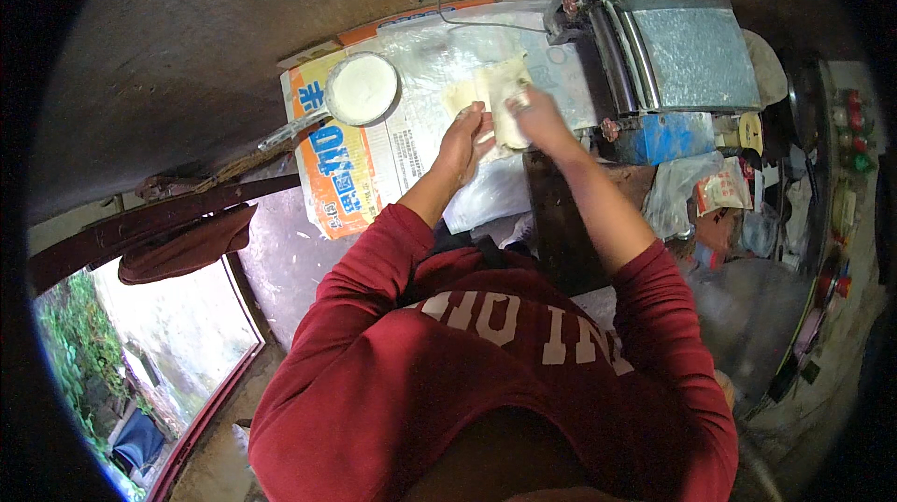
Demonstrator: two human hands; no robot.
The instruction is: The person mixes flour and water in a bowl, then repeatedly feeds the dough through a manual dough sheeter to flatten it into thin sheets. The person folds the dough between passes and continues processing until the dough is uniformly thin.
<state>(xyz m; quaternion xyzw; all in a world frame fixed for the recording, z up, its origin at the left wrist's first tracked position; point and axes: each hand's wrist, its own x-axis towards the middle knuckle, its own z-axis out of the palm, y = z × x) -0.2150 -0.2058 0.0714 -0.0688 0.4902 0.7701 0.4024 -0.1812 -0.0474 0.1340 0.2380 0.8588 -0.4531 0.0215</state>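
Observation:
A pale sheet of dough (506,75), folded or layered in part, lies on clear plastic sheeting (420,57) in front of me. My right hand (541,118), blurred by motion, grips the sheet's right edge with bent fingers. At the left edge of the dough is my left hand (464,143), its thumb and fingers apart; whether it touches the dough is hard to tell. Left of both hands stands a long-handled metal pan (336,106) filled with white flour-like powder (364,87).
To the right is a dough-rolling machine with metal rollers (631,57) and blue side housings (669,138). Its dark cord (483,23) crosses the back of the work surface. Printed cardboard (333,173) lies under the plastic. Bags (683,187) and packets (725,188) crowd the right side.

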